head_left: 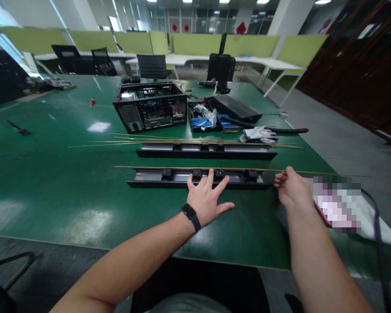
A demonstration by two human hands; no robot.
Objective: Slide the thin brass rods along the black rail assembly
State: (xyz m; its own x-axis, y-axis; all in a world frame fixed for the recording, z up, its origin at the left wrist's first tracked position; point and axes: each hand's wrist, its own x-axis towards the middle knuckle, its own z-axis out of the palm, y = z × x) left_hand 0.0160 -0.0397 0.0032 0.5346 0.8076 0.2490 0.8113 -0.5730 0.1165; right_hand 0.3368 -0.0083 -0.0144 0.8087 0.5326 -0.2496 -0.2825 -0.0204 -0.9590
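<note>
My left hand (pixel 207 198) lies flat with fingers spread, its fingertips pressing on the near black rail (pixel 150 177), which carries several black clips. My right hand (pixel 290 188) is closed in a pinch on the right part of a long thin brass rod (pixel 169 167) that runs along the far edge of that rail. A black watch sits on my left wrist. A second black rail (pixel 241 151) lies parallel just beyond, with a bundle of several thin rods (pixel 133 141) behind it.
An open black computer case (pixel 150 106) stands at mid table on the green table (pixel 52 174). Right of it are a black tray with blue and white items (pixel 204 118), work gloves (pixel 259 134) and a black panel (pixel 236 108). Office chairs and desks stand behind.
</note>
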